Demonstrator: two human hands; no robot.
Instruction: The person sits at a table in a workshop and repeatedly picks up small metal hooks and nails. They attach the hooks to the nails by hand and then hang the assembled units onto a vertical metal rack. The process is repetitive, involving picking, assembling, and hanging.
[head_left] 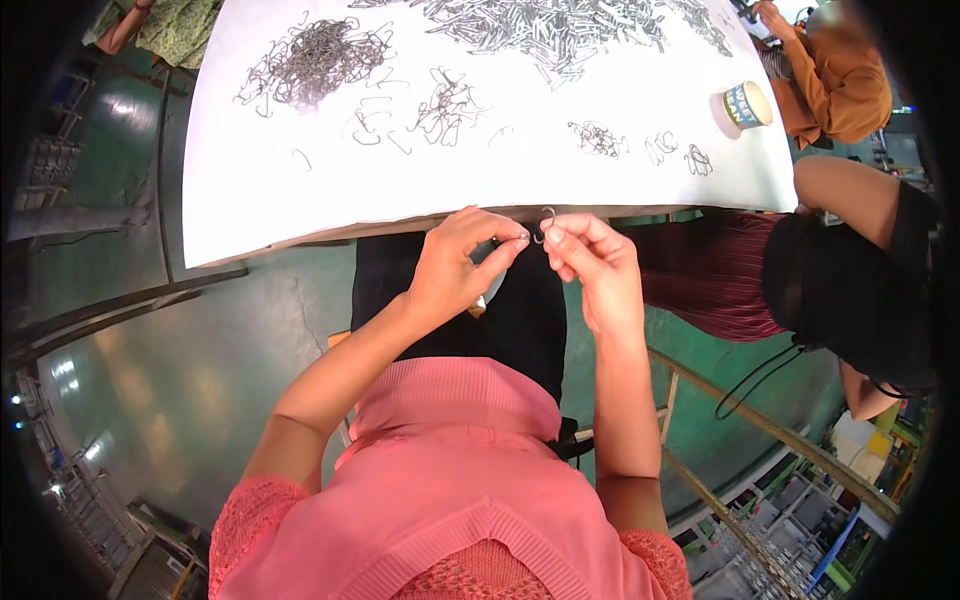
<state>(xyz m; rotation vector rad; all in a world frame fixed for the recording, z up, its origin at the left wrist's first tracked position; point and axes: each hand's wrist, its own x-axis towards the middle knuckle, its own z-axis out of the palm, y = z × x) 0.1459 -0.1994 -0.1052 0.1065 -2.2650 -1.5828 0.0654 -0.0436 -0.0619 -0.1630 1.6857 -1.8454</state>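
Just in front of the table's near edge, my two hands are close together over my lap. Thumb and fingers of my right hand pinch a thin bent wire hook, whose curved end stands up past the fingertips. My left hand is closed in a pinch too, with a tiny shiny metal piece at its fingertips; its exact shape is too small to read. On the white tabletop beyond lie a tangled heap of wire hooks and a looser pile of hooks.
Many short grey metal pieces spread across the far side. Small hook clusters lie nearer on the right, with a paper tub beyond. Another person in black sits close at my right; one in brown is farther off.
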